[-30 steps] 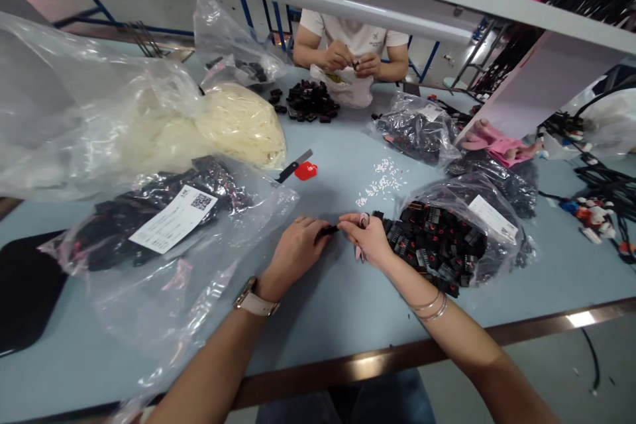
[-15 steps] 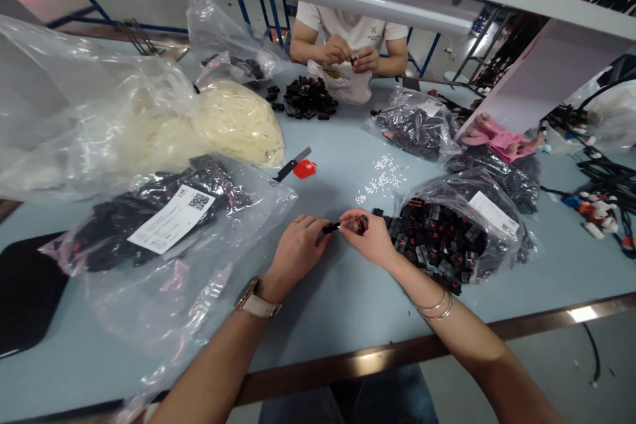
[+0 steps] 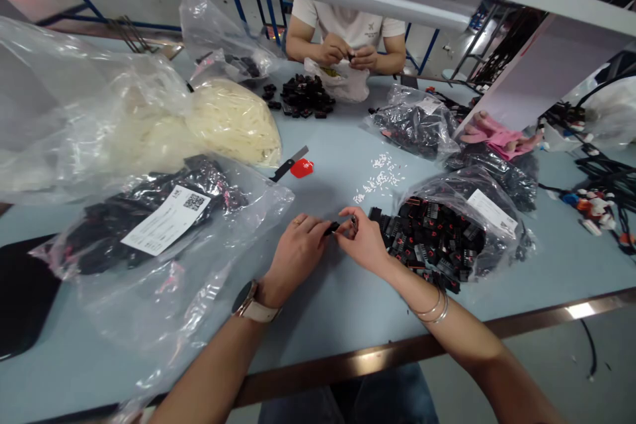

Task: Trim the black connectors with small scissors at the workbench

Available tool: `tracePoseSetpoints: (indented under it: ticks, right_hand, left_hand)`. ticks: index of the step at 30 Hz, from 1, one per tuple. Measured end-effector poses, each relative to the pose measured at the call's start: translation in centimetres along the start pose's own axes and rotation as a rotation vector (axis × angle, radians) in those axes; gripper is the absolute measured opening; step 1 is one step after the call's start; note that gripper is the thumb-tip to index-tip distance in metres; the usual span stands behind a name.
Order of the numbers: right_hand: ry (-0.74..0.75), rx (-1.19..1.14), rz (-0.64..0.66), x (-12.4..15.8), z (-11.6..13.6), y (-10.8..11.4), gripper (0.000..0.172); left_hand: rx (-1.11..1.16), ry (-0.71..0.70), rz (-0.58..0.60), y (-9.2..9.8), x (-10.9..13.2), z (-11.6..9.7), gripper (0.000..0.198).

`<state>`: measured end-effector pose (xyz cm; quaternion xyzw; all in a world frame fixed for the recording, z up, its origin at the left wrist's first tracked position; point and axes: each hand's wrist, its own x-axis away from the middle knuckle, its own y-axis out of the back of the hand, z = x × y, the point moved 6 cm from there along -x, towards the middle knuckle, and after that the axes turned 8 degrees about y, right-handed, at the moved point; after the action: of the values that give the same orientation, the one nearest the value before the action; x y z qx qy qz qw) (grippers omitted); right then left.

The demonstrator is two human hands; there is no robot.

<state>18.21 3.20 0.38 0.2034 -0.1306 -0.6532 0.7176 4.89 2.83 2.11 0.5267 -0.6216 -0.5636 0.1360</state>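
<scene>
My left hand (image 3: 302, 248) is closed around a small black connector housing (image 3: 331, 228), pinched between thumb and fingertips. My right hand (image 3: 362, 240) meets it from the other side, thumb and forefinger pressed together at the connector's end. Whatever lies between those right fingertips is too small to make out. A dark spot shows among the curled right fingers, also unclear. Behind the hands lies a scatter of tiny white pieces (image 3: 380, 177). Close to my right wrist, a heap of black connector housings (image 3: 437, 235) with orange-red parts spills from a clear bag.
A knife (image 3: 291, 163) lies beside a red piece (image 3: 301, 168). Labelled bag of black parts (image 3: 165, 220) and bag of cream-coloured strips (image 3: 233, 122) fill the left. Opposite, a person's hands (image 3: 350, 54) hold a small dark part behind a black pile (image 3: 307, 95). A shelf post (image 3: 541, 73) stands right.
My right fingertips have shifted slightly left, closer against the connector. The white tip seen between them earlier no longer shows. The left hand keeps its hold; the view has moved a little.
</scene>
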Motion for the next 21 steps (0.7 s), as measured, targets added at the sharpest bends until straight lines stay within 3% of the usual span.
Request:
tracePoseSetpoints:
  ticks: [11, 16, 21]
  right_hand:
    - [-0.095, -0.044, 0.005, -0.2, -0.3, -0.1, 0.039]
    - [-0.082, -0.061, -0.018, -0.4, -0.2, 0.2, 0.038]
    - [-0.168, -0.231, 0.009, -0.8, -1.7, -0.1, 0.038]
  left_hand:
    - [-0.080, -0.093, 0.026, -0.1, 0.2, -1.0, 0.023]
    - [-0.014, -0.028, 0.052, -0.4, 0.2, -0.5, 0.024]
    - [0.043, 0.077, 0.060, -0.7, 0.1, 0.4, 0.018]
